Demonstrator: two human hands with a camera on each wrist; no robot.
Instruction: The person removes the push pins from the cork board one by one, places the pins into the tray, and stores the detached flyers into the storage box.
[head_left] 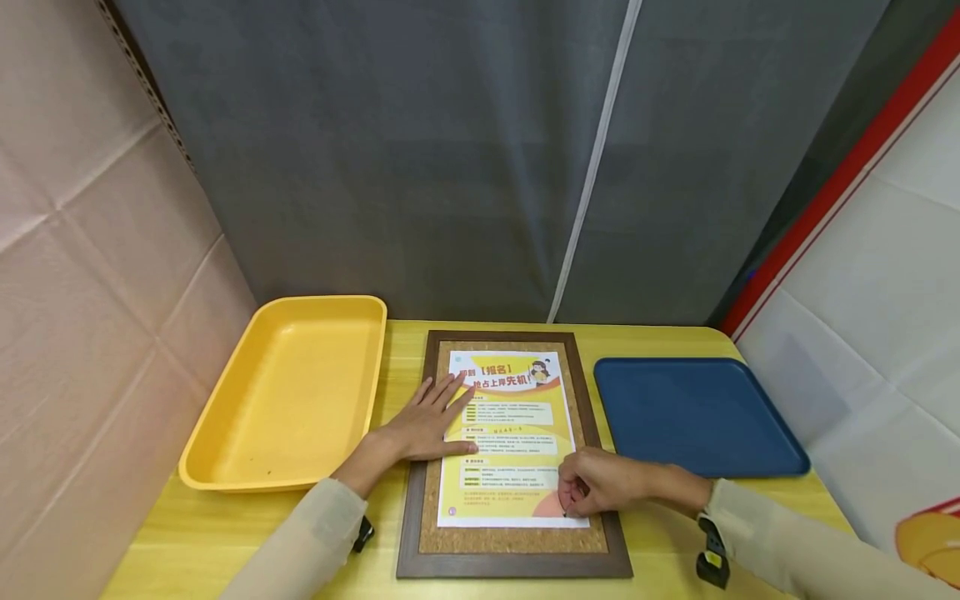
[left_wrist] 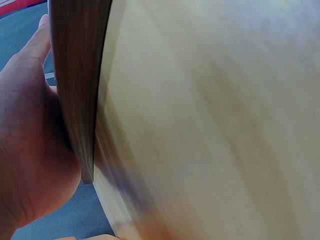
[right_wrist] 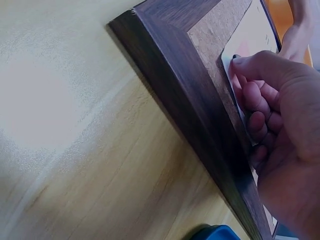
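A yellow and white printed poster (head_left: 495, 496) lies on a cork board (head_left: 517, 542) with a dark brown wooden frame (head_left: 513, 567). With fingers spread, my left hand (head_left: 431, 425) rests across the poster's left edge; the left wrist view shows its palm side beside the frame. At the poster's lower right corner, my right hand (head_left: 603, 482) has its fingers curled. Between thumb and forefinger it pinches a small black pin (right_wrist: 235, 57), pressed against that corner. Most of the pin is hidden by the fingertips.
A deep yellow tray (head_left: 281, 477) stands left of the board, with a few dark specks inside. To the right lies a flat blue tray (head_left: 697, 417). The wooden tabletop (head_left: 660, 533) meets a grey curtain (head_left: 420, 167) at the back and pale walls on both sides.
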